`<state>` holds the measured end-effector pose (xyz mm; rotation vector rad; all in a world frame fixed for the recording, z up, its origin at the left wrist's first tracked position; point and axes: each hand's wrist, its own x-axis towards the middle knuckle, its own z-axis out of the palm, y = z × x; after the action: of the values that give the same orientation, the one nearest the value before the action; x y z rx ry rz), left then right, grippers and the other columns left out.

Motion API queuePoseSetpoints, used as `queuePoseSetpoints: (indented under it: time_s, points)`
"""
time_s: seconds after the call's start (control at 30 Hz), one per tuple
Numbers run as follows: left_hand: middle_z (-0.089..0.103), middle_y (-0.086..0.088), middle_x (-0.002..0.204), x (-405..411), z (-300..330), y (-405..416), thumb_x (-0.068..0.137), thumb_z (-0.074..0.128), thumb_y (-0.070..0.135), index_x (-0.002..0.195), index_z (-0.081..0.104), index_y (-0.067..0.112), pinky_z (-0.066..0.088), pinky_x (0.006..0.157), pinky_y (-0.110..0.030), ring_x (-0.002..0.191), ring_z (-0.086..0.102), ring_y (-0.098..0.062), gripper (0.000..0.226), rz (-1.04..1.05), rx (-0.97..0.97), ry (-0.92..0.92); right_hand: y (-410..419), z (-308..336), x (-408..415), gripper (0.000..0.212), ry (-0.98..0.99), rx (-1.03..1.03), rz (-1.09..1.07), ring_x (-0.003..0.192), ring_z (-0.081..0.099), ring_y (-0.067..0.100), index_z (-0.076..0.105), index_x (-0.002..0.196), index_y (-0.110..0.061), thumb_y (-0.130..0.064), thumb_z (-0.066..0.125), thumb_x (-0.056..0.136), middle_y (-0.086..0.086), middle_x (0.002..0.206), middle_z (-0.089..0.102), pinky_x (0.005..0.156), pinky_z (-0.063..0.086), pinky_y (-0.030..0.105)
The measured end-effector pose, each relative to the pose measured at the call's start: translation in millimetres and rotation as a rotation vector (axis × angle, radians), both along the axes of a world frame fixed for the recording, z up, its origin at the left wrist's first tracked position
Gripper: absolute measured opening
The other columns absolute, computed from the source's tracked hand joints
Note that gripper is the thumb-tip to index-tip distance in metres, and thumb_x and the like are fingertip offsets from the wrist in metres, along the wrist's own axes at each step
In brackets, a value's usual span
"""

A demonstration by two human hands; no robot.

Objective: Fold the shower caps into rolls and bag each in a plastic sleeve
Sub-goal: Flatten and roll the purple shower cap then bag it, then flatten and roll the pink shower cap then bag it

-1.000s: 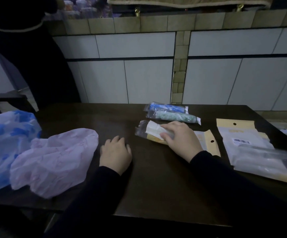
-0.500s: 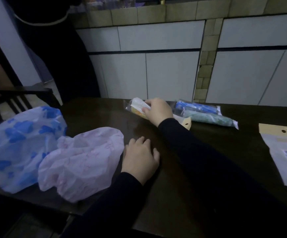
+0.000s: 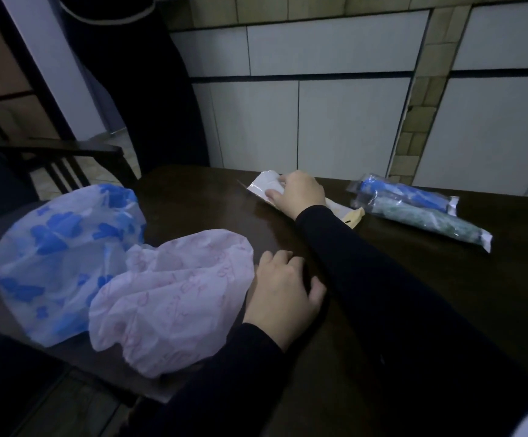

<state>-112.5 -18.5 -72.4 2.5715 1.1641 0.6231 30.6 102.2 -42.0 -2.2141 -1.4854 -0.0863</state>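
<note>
**Slick plastic on a dark table: where the bagging could slip**

Plastic film is the trouble here, thin and slippery everywhere. The right hand [image 3: 297, 192] reaches across to the far middle of the wooden table [image 3: 414, 310] and holds a sleeved white roll [image 3: 265, 186], thumb and curled fingers closing on it where the white bundle pokes out of the sleeve's left end. The sleeve's yellowish header card [image 3: 352, 216] sticks out to the right past the wrist. If the roll is not yet fully seated, as it seems, a push could crumple it at the mouth, or the loose roll could spring open, since nothing visible ties it.

The left hand [image 3: 283, 287] rests on the near tabletop with fingers loosely curled, holding nothing, its knuckles just beside the pink-printed shower cap [image 3: 174, 298]. With only one hand on the sleeve, the sleeve may slide along the polished wood rather than take the roll.

The pink cap and the blue-patterned shower cap [image 3: 64, 247] lie unfolded at the near left, both draped over the table edge; a nudge from the left forearm could send either to the floor. I cannot tell how much of them is supported.

Two finished packs, a blue bagged roll [image 3: 407, 192] and a green bagged roll [image 3: 426, 220], lie touching at the far right, close to the right sleeve's path when it draws back, so they could get swept aside
</note>
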Motion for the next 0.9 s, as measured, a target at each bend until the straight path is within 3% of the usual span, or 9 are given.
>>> queuePoseSetpoints:
  time_s: [0.2, 0.4, 0.5, 0.57, 0.63, 0.73, 0.8, 0.9]
  points:
    - [0.054, 0.001, 0.133, -1.3, 2.5, -3.0, 0.096, 0.047, 0.043, 0.128, 0.059, 0.018, 0.034, 0.094, -0.023, 0.117, 0.042, -0.013, 0.042, 0.006, 0.013, 0.017, -38.2, 20.0, -8.3, 0.041, 0.101, 0.170, 0.212, 0.110, 0.057, 0.021, 0.063, 0.126, -0.021, -0.043, 0.055, 0.092, 0.001, 0.120, 0.063, 0.091, 0.046, 0.032]
    - [0.064, 0.004, 0.110, -21.2, 29.5, -22.0, 0.096, 0.055, 0.029, 0.114, 0.066, 0.020, 0.038, 0.080, -0.012, 0.098, 0.057, -0.006, 0.023, -0.060, 0.069, -0.106, -96.4, 23.4, -20.6, 0.017, 0.169, 0.390, 0.461, 0.075, 0.051, -0.005, 0.073, 0.103, -0.023, -0.028, 0.061, 0.092, -0.028, 0.084, 0.055, 0.073, 0.038, 0.010]
    - [0.069, 0.000, 0.091, -43.2, 53.0, -36.7, 0.089, 0.062, 0.017, 0.097, 0.073, 0.016, 0.047, 0.072, -0.018, 0.079, 0.060, -0.009, 0.014, -0.103, 0.264, -0.236, -118.6, 16.9, -23.7, 0.022, 0.198, 0.454, 0.558, 0.086, 0.056, 0.005, 0.073, 0.106, -0.020, -0.016, 0.058, 0.089, -0.017, 0.093, 0.059, 0.084, 0.046, 0.021]
    - [0.069, 0.000, 0.082, -62.1, 67.2, -39.2, 0.082, 0.065, 0.021, 0.085, 0.075, 0.016, 0.042, 0.063, -0.022, 0.071, 0.058, -0.015, 0.011, -0.027, 0.460, -0.305, -134.1, 10.6, -28.8, 0.037, 0.194, 0.357, 0.677, 0.102, 0.054, 0.005, 0.067, 0.117, -0.022, -0.013, 0.057, 0.083, -0.008, 0.108, 0.058, 0.093, 0.042, 0.018]
    - [0.066, 0.004, 0.089, -82.4, 80.5, -40.2, 0.081, 0.067, 0.040, 0.089, 0.073, 0.022, 0.033, 0.059, -0.022, 0.076, 0.050, -0.014, 0.020, 0.123, 0.519, -0.177, -147.4, 6.0, -37.3, 0.051, 0.141, 0.216, 0.770, 0.117, 0.045, 0.005, 0.057, 0.129, -0.029, -0.017, 0.064, 0.080, -0.006, 0.125, 0.049, 0.101, 0.037, 0.019]
    - [0.057, 0.007, 0.114, -107.3, 85.0, -40.8, 0.070, 0.052, 0.077, 0.113, 0.060, 0.035, 0.037, 0.079, -0.030, 0.101, 0.045, -0.014, 0.060, 0.288, 0.291, 0.194, -153.5, 1.2, -50.4, 0.061, 0.051, 0.116, 0.828, 0.125, 0.038, 0.008, 0.052, 0.133, -0.038, -0.028, 0.074, 0.077, -0.007, 0.139, 0.038, 0.105, 0.034, 0.025]
    - [0.055, 0.010, 0.120, -114.9, 82.6, -40.6, 0.068, 0.053, 0.081, 0.118, 0.055, 0.038, 0.035, 0.085, -0.031, 0.111, 0.046, -0.014, 0.066, 0.289, 0.204, 0.268, -153.4, -2.5, -57.8, 0.046, 0.016, 0.149, 0.859, 0.126, 0.040, 0.010, 0.062, 0.122, -0.036, -0.030, 0.072, 0.077, -0.006, 0.137, 0.043, 0.106, 0.037, 0.034]
    - [0.061, 0.016, 0.112, -116.8, 75.9, -37.7, 0.074, 0.059, 0.071, 0.114, 0.058, 0.040, 0.038, 0.084, -0.031, 0.107, 0.051, -0.009, 0.052, 0.251, 0.148, 0.226, -154.9, -6.8, -58.6, 0.031, 0.012, 0.230, 0.858, 0.120, 0.049, 0.013, 0.071, 0.101, -0.024, -0.032, 0.054, 0.078, -0.002, 0.125, 0.056, 0.099, 0.044, 0.041]
